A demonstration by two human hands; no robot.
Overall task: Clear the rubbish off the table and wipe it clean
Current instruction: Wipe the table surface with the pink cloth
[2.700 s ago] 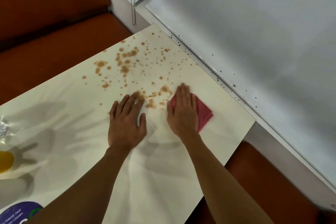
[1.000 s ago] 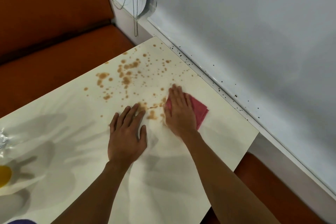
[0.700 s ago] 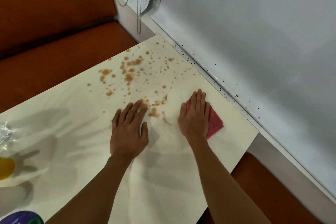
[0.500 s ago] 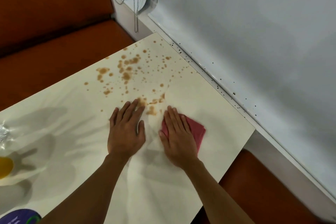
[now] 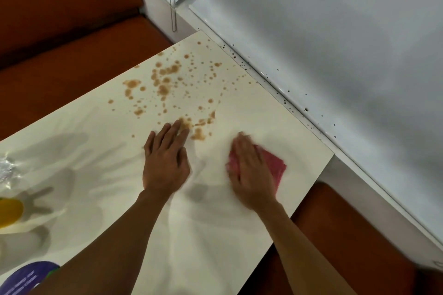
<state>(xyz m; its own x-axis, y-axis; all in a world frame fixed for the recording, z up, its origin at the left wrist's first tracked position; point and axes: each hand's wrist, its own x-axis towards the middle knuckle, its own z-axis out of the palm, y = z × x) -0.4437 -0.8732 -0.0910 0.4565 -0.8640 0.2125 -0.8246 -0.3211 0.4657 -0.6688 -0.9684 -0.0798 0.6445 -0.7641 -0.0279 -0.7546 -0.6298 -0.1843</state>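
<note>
Right hand (image 5: 251, 172) is pressed flat, fingers straight, on the pink cloth (image 5: 275, 167) at center right; left hand (image 5: 165, 160) lies open on the table (image 5: 239, 235), holding nothing, just beside the brown spots (image 5: 167, 84).

The table (image 5: 259, 112) has a pale cream top, with one long edge set against the wall. Brown splashes (image 5: 165, 79) are scattered across its far part, thickest near the middle of that end and thinning toward the wall. A left hand (image 5: 165, 163) lies flat on the bare top, its fingertips touching the nearest splashes. Beside it a right hand (image 5: 251, 175), blurred, presses flat on a folded red cloth (image 5: 278, 165) near the table's corner. At the left edge sit some crumpled clear plastic (image 5: 6, 167), a yellow object (image 5: 9, 213) and, nearer, a round purple lid (image 5: 26, 278), each cut off by the frame
</note>
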